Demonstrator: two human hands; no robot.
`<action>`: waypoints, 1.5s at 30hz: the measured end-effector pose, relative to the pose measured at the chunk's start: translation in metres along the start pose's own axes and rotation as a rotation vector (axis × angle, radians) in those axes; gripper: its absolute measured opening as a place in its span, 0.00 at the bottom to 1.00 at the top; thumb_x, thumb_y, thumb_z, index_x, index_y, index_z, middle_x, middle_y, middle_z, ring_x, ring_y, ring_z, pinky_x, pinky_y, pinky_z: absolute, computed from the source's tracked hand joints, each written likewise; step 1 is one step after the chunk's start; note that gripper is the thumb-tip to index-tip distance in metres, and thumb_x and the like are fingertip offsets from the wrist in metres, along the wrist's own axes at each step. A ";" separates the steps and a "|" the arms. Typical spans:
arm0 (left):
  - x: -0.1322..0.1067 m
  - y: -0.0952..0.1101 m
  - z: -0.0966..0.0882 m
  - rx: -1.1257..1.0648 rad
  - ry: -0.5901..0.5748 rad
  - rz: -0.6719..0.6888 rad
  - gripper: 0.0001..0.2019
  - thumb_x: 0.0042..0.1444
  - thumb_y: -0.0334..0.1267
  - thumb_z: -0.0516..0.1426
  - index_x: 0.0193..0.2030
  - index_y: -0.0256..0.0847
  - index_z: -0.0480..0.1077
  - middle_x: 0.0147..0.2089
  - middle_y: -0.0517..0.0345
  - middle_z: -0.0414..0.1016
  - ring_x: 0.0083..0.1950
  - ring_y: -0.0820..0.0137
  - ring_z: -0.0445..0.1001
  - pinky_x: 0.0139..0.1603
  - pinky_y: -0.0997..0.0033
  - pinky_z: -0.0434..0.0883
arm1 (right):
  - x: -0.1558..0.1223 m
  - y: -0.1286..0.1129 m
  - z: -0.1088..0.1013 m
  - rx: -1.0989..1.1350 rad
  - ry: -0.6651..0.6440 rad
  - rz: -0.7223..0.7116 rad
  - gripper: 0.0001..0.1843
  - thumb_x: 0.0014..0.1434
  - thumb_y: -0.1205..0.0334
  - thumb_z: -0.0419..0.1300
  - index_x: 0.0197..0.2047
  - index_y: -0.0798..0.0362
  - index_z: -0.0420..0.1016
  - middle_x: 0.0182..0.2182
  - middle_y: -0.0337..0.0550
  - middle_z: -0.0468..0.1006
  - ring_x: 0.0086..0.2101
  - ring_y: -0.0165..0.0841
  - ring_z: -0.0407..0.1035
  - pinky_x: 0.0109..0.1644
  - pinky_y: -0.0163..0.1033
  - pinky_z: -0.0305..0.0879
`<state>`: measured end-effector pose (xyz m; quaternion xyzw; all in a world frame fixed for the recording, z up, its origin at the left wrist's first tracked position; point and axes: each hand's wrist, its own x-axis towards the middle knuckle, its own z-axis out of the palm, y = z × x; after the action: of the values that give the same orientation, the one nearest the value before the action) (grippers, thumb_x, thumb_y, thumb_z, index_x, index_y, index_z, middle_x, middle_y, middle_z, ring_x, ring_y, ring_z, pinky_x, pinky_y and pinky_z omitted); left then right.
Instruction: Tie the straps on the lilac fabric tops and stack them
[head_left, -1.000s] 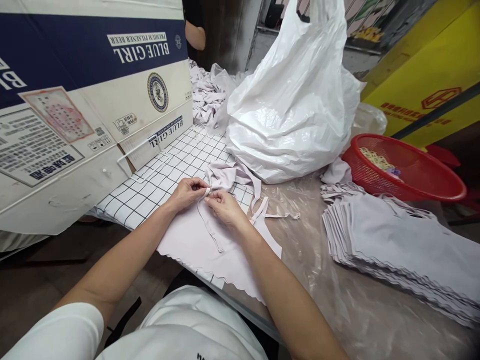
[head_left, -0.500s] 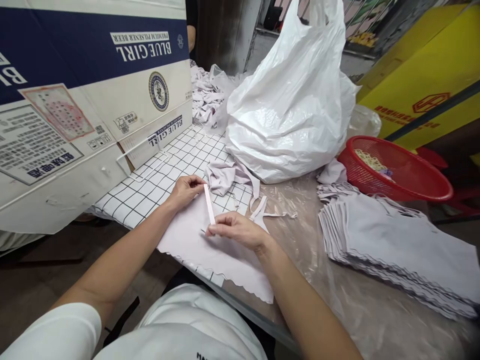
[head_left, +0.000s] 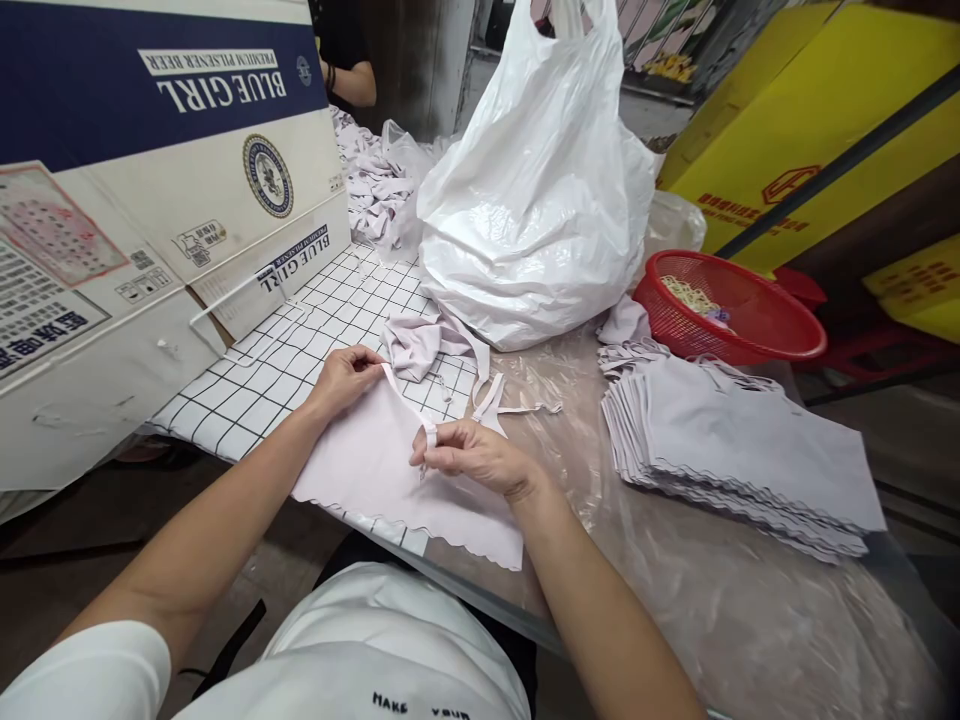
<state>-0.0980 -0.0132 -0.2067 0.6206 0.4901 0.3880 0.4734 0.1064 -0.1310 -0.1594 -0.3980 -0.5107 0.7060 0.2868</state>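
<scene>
I count two bare hands and one pale strap between them. The left hand is closed, pinching the strap at its fingertips; the right hand grips it lower down, so its fingers hide part of it. The strap is over one pale lilac garment, lying flat under both hands.

Taking this garment as clock centre, I see one stack of garments at 3 o'clock, its layers too tight to count; one red basket at 2; one white plastic bag at 1, its contents hidden; one beer carton at 10 to 11, cut off by the picture's left border. Another person's arm near 12 is partly out of view.

The garment's scalloped hem lies along the table edge at 6 o'clock. Towards 4, a stretch of clear plastic sheet separates garment and stack.
</scene>
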 end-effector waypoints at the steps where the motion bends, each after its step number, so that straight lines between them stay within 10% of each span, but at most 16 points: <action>1: -0.001 0.001 -0.001 0.062 -0.025 0.014 0.13 0.44 0.46 0.64 0.31 0.38 0.76 0.27 0.58 0.73 0.29 0.71 0.68 0.31 0.71 0.65 | 0.002 0.004 0.000 0.031 0.053 0.014 0.20 0.47 0.46 0.71 0.33 0.56 0.81 0.24 0.36 0.71 0.24 0.24 0.58 0.28 0.32 0.54; 9: -0.038 0.017 -0.027 0.572 -0.113 0.369 0.08 0.53 0.44 0.60 0.30 0.42 0.72 0.34 0.53 0.74 0.39 0.62 0.69 0.43 0.62 0.66 | 0.013 -0.008 -0.012 0.089 0.140 0.024 0.18 0.44 0.55 0.72 0.37 0.55 0.79 0.26 0.34 0.71 0.26 0.23 0.63 0.29 0.29 0.61; 20: -0.065 0.040 -0.003 -0.036 -0.295 0.100 0.13 0.58 0.48 0.61 0.37 0.40 0.77 0.39 0.52 0.80 0.43 0.63 0.76 0.46 0.65 0.70 | 0.052 -0.009 -0.005 -0.035 0.220 -0.188 0.19 0.50 0.45 0.67 0.31 0.54 0.73 0.26 0.36 0.71 0.27 0.26 0.63 0.34 0.33 0.61; 31: -0.053 0.037 -0.008 0.339 -0.188 0.353 0.11 0.58 0.46 0.59 0.33 0.41 0.73 0.36 0.53 0.75 0.40 0.64 0.70 0.45 0.62 0.65 | 0.056 -0.034 -0.012 -0.434 0.373 -0.439 0.11 0.59 0.54 0.59 0.32 0.53 0.70 0.30 0.40 0.73 0.32 0.31 0.65 0.38 0.37 0.61; 36: -0.059 0.014 -0.013 0.709 -0.306 0.298 0.11 0.53 0.45 0.63 0.37 0.42 0.72 0.39 0.54 0.74 0.43 0.60 0.67 0.47 0.58 0.61 | 0.067 -0.001 -0.012 -0.327 0.382 -0.296 0.12 0.58 0.52 0.58 0.33 0.53 0.69 0.27 0.37 0.70 0.29 0.30 0.63 0.35 0.36 0.61; 45: -0.069 0.001 -0.009 0.594 -0.211 0.192 0.05 0.54 0.39 0.61 0.33 0.42 0.70 0.33 0.59 0.74 0.39 0.64 0.68 0.47 0.59 0.60 | 0.065 0.026 0.000 -0.418 0.303 -0.230 0.09 0.58 0.57 0.58 0.31 0.53 0.72 0.26 0.36 0.69 0.29 0.30 0.62 0.35 0.35 0.57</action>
<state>-0.1213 -0.0783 -0.2044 0.8116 0.4695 0.2043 0.2812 0.0727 -0.0865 -0.2016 -0.4889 -0.6385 0.4805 0.3499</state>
